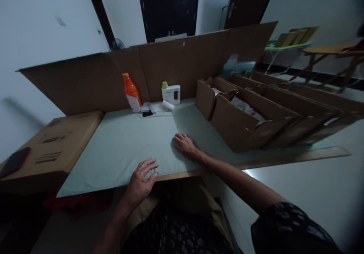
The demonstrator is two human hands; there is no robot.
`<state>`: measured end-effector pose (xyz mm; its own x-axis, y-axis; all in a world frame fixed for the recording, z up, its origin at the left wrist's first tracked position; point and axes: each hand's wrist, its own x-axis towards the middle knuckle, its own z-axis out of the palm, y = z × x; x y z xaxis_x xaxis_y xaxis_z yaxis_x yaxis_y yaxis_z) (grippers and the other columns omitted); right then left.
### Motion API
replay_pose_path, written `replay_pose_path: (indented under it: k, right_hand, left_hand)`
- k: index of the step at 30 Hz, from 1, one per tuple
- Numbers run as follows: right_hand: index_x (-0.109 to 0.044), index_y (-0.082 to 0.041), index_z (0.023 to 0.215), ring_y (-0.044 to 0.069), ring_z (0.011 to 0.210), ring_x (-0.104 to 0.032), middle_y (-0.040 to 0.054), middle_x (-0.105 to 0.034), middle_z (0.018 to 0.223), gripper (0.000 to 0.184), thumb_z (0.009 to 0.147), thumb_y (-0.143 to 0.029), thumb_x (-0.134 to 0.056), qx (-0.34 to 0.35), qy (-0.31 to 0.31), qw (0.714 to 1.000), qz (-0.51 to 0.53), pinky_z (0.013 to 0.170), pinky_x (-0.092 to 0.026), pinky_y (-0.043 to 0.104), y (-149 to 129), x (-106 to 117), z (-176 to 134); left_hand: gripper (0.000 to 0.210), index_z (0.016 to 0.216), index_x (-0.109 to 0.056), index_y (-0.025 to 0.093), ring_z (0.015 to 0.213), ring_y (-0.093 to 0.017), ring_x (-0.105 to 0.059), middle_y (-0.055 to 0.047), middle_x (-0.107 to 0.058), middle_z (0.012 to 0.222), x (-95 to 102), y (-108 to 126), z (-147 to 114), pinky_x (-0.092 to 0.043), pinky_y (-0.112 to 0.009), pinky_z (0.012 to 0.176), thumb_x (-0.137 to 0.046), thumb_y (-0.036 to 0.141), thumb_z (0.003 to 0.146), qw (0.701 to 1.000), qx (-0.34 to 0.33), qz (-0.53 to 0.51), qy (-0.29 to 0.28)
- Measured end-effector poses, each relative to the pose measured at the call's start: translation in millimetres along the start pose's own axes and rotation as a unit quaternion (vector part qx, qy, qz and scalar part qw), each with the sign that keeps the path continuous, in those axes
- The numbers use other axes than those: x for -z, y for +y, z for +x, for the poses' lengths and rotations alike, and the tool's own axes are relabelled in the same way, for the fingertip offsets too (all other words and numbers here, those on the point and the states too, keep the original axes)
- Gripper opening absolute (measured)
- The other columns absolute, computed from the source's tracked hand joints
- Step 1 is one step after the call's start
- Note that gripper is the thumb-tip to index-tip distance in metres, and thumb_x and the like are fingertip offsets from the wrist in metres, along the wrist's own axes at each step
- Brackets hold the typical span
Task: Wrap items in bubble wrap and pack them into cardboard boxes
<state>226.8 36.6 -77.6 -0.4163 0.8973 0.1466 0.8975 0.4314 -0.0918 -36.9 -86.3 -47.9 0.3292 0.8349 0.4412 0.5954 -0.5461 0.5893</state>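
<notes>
My left hand (pixel 142 178) hovers at the front edge of the table (pixel 125 140), fingers spread and nothing in them. On the pale green cloth to its right, my right hand (pixel 185 146) rests palm down with slightly bent fingers, and no object shows in it. Farther back stand an orange bottle (pixel 132 93) with a white lower part and a white jug (pixel 171 94) with a green cap. Between and before them lie a white roll (pixel 168 105), some clear plastic (pixel 153 106) and a small black item (pixel 147 113) too blurred to name.
Open cardboard boxes (pixel 239 132) line the right side, some holding white plastic-wrapped things. A tall cardboard panel (pixel 170 62) closes off the back. At the left sits a large closed carton (pixel 59 144) with a dark flat item (pixel 15 161) on top.
</notes>
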Motion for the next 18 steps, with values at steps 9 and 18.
replay_pose_path:
  k: [9,18]
  right_hand:
    - [-0.063,-0.018,0.125,0.026,0.121,-0.052,0.0119,-0.060,0.134,0.030,0.099,-0.027,-0.052,-0.009,0.050,0.997,0.054,0.102,-0.036,0.039,7,-11,-10]
    - [-0.068,-0.019,0.120,0.028,0.122,-0.055,0.0132,-0.062,0.136,0.030,0.094,-0.023,-0.054,-0.007,0.012,0.998,0.055,0.097,-0.040,0.041,7,-4,-11]
  left_hand:
    - [0.025,0.104,-0.077,0.021,0.112,-0.025,-0.069,-0.011,-0.074,0.119,-5.1,-38,43,-0.058,-0.044,0.098,-0.061,0.024,0.085,0.997,0.006,0.042,-0.057]
    - [0.025,0.102,-0.076,0.020,0.115,-0.028,-0.066,-0.013,-0.071,0.122,-39.9,-88,129,-0.056,-0.045,0.099,-0.064,0.020,0.080,0.994,0.050,0.066,-0.070]
